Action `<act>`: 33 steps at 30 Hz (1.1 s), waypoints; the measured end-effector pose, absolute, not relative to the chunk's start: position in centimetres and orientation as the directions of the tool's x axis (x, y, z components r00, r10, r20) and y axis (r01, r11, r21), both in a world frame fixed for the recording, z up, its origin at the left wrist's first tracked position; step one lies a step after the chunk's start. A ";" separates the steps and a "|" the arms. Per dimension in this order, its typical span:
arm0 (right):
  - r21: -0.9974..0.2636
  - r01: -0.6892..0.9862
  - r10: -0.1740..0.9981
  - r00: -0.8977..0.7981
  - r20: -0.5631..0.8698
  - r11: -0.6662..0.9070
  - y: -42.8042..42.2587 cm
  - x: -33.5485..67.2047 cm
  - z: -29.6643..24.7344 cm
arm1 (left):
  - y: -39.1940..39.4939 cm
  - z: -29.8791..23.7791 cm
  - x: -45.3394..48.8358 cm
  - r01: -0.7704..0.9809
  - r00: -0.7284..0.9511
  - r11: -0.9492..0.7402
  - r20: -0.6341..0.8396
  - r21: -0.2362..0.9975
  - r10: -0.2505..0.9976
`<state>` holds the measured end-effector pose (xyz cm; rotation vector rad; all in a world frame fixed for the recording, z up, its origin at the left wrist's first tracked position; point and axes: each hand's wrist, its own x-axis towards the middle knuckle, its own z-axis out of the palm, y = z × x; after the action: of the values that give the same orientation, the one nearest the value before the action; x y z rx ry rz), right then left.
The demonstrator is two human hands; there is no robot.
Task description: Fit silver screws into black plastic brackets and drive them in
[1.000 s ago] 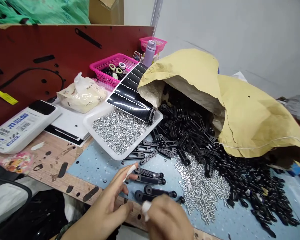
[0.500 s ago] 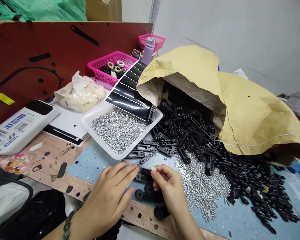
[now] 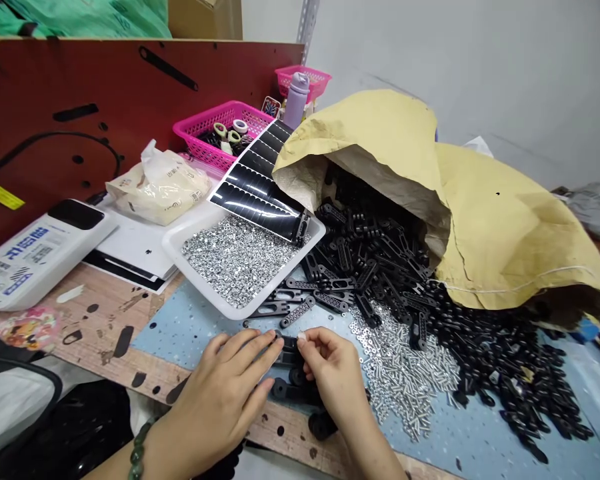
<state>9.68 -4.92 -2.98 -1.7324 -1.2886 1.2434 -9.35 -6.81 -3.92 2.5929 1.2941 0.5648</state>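
Black plastic brackets lie in a small jumble on a blue mat, just below a white tray and between the two hands. The left hand, with a beaded bracelet at its wrist, is flat and open, its fingers extended and touching the nearest bracket. The right hand is closed to a pinch just beside them, thumb and finger meeting at a pale speck, too small to tell what it is. The tray holds silver nuts under a sheet of black strips. To the right, a silver screw pile lies against a black bracket heap spilling from a kraft sack. Beyond the tray stand a pink basket and a lilac bottle.
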 end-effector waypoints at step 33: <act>-0.333 0.794 0.860 -0.456 0.229 0.509 -13.1 11.8 -4.7 | -8.2 -4.5 -3.8 0.655 0.505 -0.519 0.193 0.549 0.841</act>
<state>11.79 -13.15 -4.74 -1.3721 -2.3897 0.2508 -3.82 -8.17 -4.51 2.3448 1.2360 0.6235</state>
